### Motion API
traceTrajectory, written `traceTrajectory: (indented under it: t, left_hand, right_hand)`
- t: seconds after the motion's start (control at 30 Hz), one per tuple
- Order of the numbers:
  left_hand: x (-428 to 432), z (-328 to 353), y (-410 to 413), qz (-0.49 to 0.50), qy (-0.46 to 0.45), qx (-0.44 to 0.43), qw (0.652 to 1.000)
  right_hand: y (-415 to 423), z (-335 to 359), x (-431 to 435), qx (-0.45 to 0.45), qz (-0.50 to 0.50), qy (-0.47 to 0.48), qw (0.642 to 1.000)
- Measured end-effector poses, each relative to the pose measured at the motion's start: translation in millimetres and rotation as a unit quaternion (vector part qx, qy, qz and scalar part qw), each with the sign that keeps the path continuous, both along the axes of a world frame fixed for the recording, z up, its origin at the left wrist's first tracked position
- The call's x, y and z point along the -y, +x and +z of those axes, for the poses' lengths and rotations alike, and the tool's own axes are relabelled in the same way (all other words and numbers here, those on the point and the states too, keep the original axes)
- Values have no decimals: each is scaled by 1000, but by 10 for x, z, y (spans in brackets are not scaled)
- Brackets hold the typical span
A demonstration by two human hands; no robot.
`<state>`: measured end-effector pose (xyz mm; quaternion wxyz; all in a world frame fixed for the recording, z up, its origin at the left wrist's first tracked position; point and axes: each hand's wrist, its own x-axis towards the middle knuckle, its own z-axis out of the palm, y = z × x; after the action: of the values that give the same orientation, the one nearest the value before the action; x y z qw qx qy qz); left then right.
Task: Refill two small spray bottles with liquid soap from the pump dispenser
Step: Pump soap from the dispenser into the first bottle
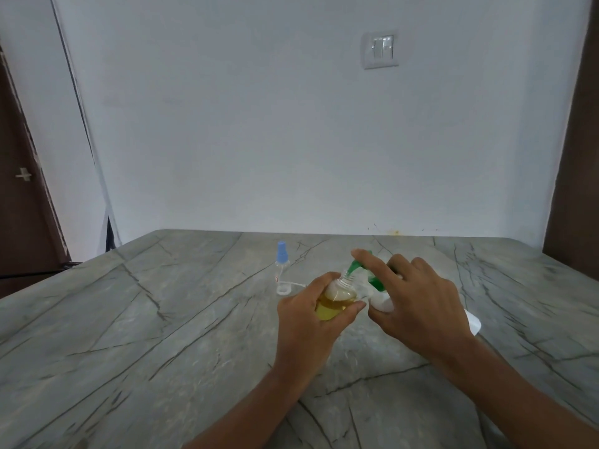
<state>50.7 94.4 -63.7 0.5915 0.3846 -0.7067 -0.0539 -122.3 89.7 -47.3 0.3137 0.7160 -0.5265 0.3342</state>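
Left hand (304, 319) is wrapped round the small bottle (334, 303), thumb on the near side, fingers behind. The bottle is off the table (162, 319), roughly upright, neck open and up, and about half full of yellow soap.

Right hand (421, 306) grips the pump dispenser (381, 301), its index finger (369, 259) laid straight on the green pump head and the rest curled round the white body.

Key relation: the green spout (351, 270) angles down-left from the head and its tip sits right at the bottle neck. I can't tell whether it's inside the mouth or just touching the rim. The dispenser seems to lean toward the bottle, its axis running from lower right to upper left.

The next stroke probably goes down along the pump axis, so the left hand has to keep the neck under the tip or soap runs down the outside.

The second bottle (281, 267), blue cap on and looking empty, stands further back on the left, nearer the left hand. A loose white sprayer top (285, 290) lies just in front of it.
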Motion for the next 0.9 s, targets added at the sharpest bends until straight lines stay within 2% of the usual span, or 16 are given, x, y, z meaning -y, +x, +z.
traceTrajectory:
  t: [0.37,0.57,0.9]
  left_hand:
    - [-33,23,-14,0,-12,-4,1000]
    - [-41,-3,-24,2,-17,29,999]
    - [-23,8,-7,13,-8,8,1000]
  right_hand:
    - [1,7,15,5,10,1,1000]
    - [-10,2,11,4,13,12,1000]
    - [-7,-19,8,-6,-1,7,1000]
